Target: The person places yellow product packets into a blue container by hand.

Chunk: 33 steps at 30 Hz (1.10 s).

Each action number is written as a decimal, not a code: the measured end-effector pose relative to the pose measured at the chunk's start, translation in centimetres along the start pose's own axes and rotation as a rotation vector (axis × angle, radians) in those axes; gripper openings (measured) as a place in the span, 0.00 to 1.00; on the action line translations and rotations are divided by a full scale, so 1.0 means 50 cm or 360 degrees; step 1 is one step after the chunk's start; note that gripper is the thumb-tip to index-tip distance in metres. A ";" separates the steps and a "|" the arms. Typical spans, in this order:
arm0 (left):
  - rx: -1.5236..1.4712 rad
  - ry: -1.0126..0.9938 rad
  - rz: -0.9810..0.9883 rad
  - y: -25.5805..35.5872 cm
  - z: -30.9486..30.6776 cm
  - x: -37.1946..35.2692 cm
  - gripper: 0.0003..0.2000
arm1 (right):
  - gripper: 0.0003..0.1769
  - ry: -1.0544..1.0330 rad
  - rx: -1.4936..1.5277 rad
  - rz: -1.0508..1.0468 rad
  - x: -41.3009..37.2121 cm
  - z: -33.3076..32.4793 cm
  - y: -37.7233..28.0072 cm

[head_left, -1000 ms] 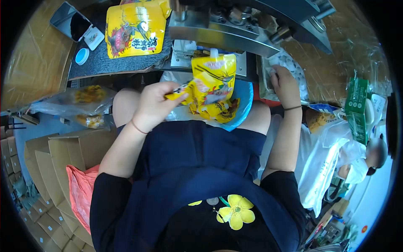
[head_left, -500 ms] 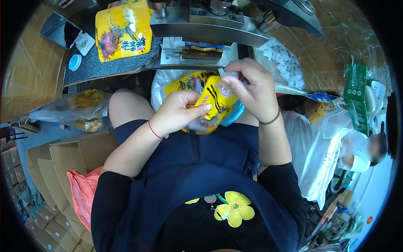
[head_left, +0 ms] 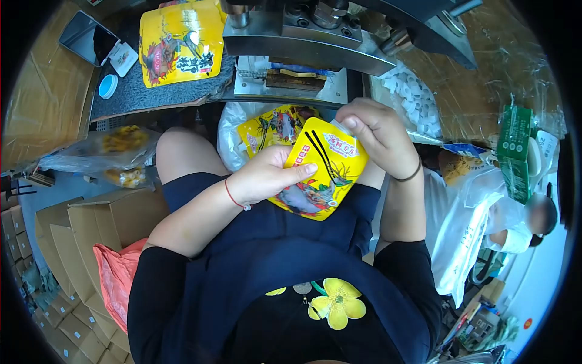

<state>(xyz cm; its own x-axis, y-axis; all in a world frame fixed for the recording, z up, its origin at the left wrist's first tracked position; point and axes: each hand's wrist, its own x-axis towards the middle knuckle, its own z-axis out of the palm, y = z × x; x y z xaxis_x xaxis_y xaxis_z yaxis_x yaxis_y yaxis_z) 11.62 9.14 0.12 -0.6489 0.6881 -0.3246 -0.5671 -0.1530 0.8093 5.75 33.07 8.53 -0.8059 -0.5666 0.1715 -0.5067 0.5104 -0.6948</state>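
My left hand (head_left: 264, 176) is closed on the left side of a yellow printed pouch (head_left: 333, 182), thumb across its front. The pouch faces up over my lap and tilts, with its top corner toward my right hand (head_left: 377, 132). That hand is closed in a pinch on a small whitish plastic spout (head_left: 342, 127) at this corner, mostly hidden by the fingers. Behind the held pouch, more yellow pouches (head_left: 280, 123) lie in a clear plastic bag (head_left: 231, 130) near my knees.
Over the bench edge stands a metal press (head_left: 312, 45) with a brown block (head_left: 295, 80) below. White plastic pieces (head_left: 412, 100) fill a tray at right. A pouch stack (head_left: 182, 48), blue cap (head_left: 108, 87) and phone (head_left: 90, 39) lie left. Another person (head_left: 515, 221) sits at far right.
The pouch has swung down and flattened toward me, so its printed front now shows fully. My right hand has moved slightly right and down, to the pouch's corner.
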 end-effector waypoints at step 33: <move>0.0084 0.0663 0.0318 0.081 -0.094 0.057 0.19 | 0.10 0.0455 -0.1005 0.0461 -0.013 -0.028 0.223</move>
<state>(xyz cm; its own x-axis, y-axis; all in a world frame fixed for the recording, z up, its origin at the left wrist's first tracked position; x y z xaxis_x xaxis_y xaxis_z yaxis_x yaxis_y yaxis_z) 5.07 7.16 0.18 -0.8975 0.3034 -0.3201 -0.3906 -0.2098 0.8963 0.19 40.02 1.67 -0.9382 -0.2073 0.2773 -0.2724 0.9364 -0.2215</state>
